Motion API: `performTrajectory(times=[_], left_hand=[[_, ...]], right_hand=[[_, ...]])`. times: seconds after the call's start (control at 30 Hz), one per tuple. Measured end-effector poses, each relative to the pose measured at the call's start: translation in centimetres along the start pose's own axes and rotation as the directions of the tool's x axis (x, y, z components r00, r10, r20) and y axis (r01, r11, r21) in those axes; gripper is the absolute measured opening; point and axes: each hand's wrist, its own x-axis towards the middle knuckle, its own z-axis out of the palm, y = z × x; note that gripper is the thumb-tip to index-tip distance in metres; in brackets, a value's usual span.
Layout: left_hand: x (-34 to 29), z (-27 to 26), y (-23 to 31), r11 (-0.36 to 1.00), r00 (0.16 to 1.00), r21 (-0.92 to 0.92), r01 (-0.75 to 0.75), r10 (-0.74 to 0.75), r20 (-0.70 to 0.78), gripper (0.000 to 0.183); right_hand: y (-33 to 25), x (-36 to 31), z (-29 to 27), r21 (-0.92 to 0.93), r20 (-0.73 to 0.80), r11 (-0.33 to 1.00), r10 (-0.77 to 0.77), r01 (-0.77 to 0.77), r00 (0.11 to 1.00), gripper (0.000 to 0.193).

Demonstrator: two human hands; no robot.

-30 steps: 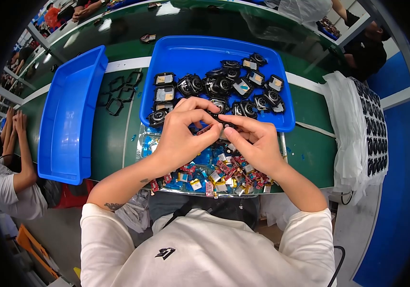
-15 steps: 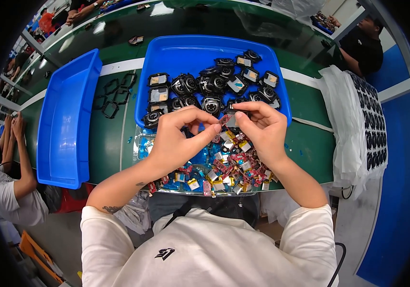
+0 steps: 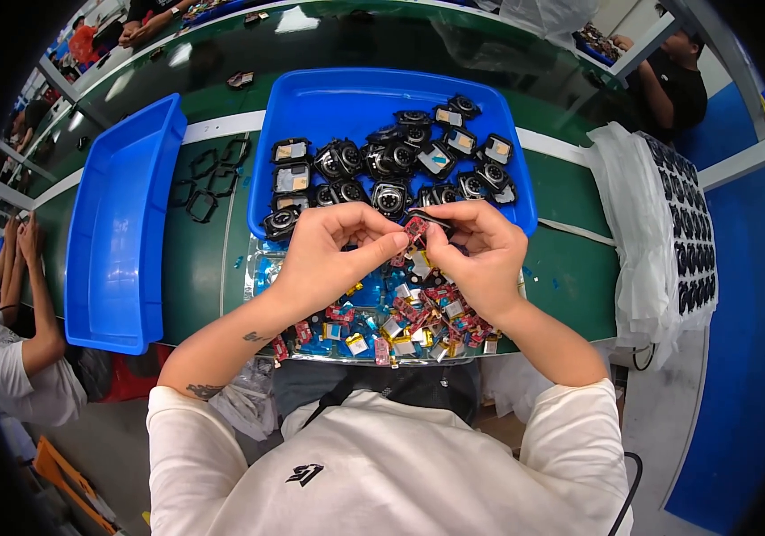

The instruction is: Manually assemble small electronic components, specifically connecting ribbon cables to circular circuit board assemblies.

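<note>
My left hand (image 3: 333,255) and my right hand (image 3: 480,255) meet over the near edge of a blue tray (image 3: 346,103). Between their fingertips they pinch a small red part (image 3: 416,229) with a thin black piece attached. Below my hands lies a heap of small red, yellow and silver parts (image 3: 400,322) on a shiny blue-lined sheet. The blue tray holds several black square watch-like housings (image 3: 382,170), some with pale faces.
An empty long blue tray (image 3: 123,223) lies at my left on the green table. Black square frames (image 3: 208,179) sit between the two trays. A white sheet with rows of black parts (image 3: 681,232) hangs at the right. Other people work at the left and far right.
Both hands have lifted slightly toward the blue tray's edge and kept working the small red part between the fingertips. Nothing else moved.
</note>
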Motion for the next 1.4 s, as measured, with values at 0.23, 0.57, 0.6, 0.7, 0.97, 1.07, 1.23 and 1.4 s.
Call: performTrajectory(times=[0.23, 0.57, 0.6, 0.7, 0.97, 1.07, 1.23, 1.4], left_hand=[[0.2, 0.1, 0.0, 0.998, 0.999, -0.056, 0.004, -0.006, -0.038, 0.01], [0.0, -0.4, -0.9, 0.99, 0.994, -0.129, -0.05, 0.036, -0.105, 0.019], [-0.1, -0.6, -0.8, 0.994, 0.994, -0.098, -0.055, 0.045, -0.098, 0.019], [0.0, 0.0, -0.2, 0.988, 0.994, -0.137, -0.069, 0.056, -0.097, 0.019], [1.0, -1.4, 0.1, 0.957, 0.911, -0.136, -0.257, 0.192, -0.366, 0.038], [1.1, -1.9, 0.5, 0.947, 0.896, -0.169, -0.273, 0.186, -0.403, 0.037], [1.7, -1.9, 0.1, 0.965, 0.919, -0.131, -0.229, 0.17, -0.356, 0.032], [1.6, -2.5, 0.3, 0.937, 0.901, -0.204, -0.284, 0.187, -0.392, 0.024]], right_hand=[[0.3, 0.0, -0.2, 0.082, 0.054, 0.997, -0.002, -0.002, 0.999, 0.022], [-2.2, 7.2, 0.0, -0.068, 0.134, 0.998, 0.003, 0.007, 0.991, 0.011], [-2.8, 10.0, 0.3, -0.091, 0.142, 0.995, -0.013, 0.026, 0.99, 0.01], [-0.2, 19.2, -1.0, -0.38, 0.076, 0.917, -0.105, 0.126, 0.992, 0.018], [12.6, 30.5, -4.1, -0.659, -0.182, 0.664, 0.314, -0.353, 0.932, 0.02], [13.0, 30.1, -3.2, -0.782, -0.229, 0.475, 0.383, -0.403, 0.895, 0.018], [11.1, 28.0, -4.3, -0.835, -0.074, 0.512, 0.259, -0.202, 0.963, 0.02], [2.8, 19.6, 0.1, -0.464, 0.351, 0.848, -0.089, 0.256, 0.932, 0.02]])
